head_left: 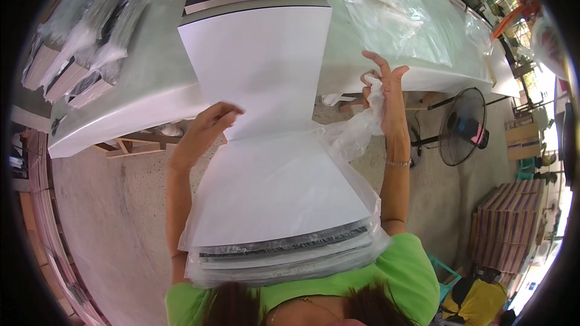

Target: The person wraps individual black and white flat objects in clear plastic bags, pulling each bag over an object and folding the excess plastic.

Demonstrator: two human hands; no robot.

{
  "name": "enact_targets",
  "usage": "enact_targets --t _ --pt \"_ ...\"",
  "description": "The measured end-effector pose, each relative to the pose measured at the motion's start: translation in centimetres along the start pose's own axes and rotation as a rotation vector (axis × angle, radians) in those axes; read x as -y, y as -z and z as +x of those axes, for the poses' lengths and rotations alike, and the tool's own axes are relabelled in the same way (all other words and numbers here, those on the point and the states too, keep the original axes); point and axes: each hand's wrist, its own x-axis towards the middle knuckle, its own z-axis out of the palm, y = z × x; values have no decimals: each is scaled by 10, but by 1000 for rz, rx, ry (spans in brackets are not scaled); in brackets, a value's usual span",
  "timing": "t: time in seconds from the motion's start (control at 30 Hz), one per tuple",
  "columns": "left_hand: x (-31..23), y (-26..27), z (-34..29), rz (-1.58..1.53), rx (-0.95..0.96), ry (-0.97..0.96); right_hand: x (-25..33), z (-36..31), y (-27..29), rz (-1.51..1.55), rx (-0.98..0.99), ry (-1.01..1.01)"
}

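A wide white sheet-like stack [257, 54] lies on the table in front of me, its near part hanging over the edge toward me. Close against my chest is another white stack [278, 190] inside a clear plastic bag [290, 265]; dark and pale layers show at its near end. My left hand [212, 124] hovers by the left edge of the white surface, fingers loosely bent, nothing visible in them. On the right, my right hand [389, 87] has its lower fingers closed round crumpled clear plastic [362, 130] that runs to the bag's side. Its thumb and index finger stick out.
The pale green-white table [160, 96] spans the far side. Plastic-wrapped stacks [90, 48] lie at its left, loose clear bags [399, 15] at its right. Beyond the right arm stands a black fan [462, 127]. Striped stacked cartons [507, 226] are farther right.
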Motion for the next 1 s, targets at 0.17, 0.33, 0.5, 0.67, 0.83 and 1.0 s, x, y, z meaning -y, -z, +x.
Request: enact_targets --t 0.17,0.33,0.5,0.67,0.83,1.0 --pt "-65 -50 14 -166 107 -283 21 -14 -58 -111 206 172" --pt "-75 -63 18 -134 118 -342 21 -15 -88 -167 271 298" --pt "-57 -41 17 -337 131 -171 12 -1 -82 -71 247 309" --pt "-73 -47 12 -420 88 -176 16 -6 -80 -102 359 230" --pt "-66 -55 22 -346 -114 -322 18 -5 -78 -219 428 389" --pt "-69 -40 24 -250 -312 -595 7 -2 -73 -321 443 125"
